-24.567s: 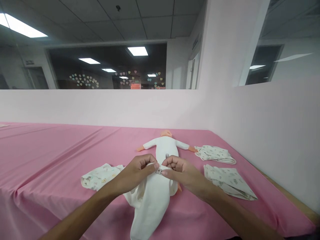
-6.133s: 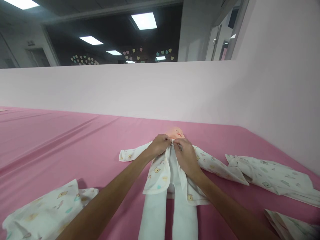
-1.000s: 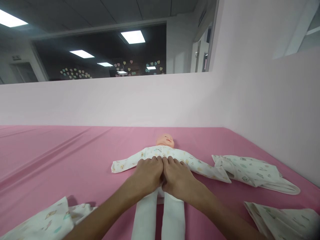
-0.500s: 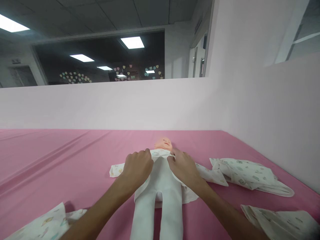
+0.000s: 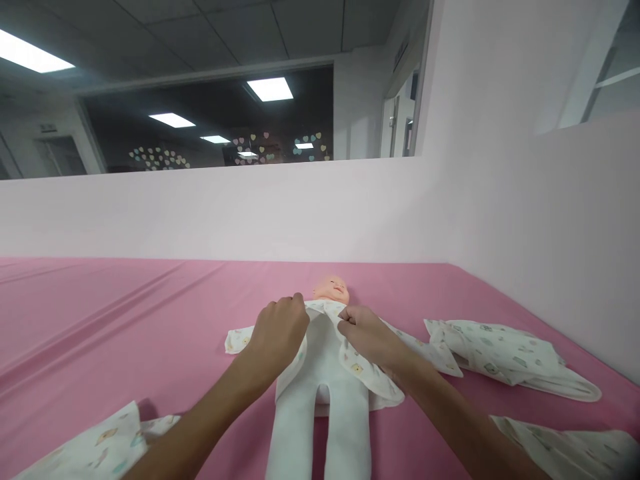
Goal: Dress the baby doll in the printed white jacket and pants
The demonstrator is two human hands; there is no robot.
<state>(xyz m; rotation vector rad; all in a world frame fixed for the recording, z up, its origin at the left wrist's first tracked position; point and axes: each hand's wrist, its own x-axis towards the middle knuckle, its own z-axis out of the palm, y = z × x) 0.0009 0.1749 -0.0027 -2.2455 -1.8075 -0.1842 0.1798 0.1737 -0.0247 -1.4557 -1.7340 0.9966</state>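
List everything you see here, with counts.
doll: one, peach head, lying at centre
printed jacket: one, white, on the doll, front open
inner suit: one, white, on the doll
cloth bundles: three, printed white, one lower left, two right
sheet: one, pink, under the doll
walls: two, white, behind and right
panes: two, dark, above the walls
heart decorations: many, pastel, back pane
lights: several, white, back pane
left hand: one, bare, curled at jacket front
right hand: one, bare, curled at jacket front

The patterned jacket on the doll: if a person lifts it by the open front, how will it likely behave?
The jacket is probably floppy, as its front edges curve loosely. It looks light for its size, since the cloth appears thin. It may tug the doll along, because the doll is wearing it.
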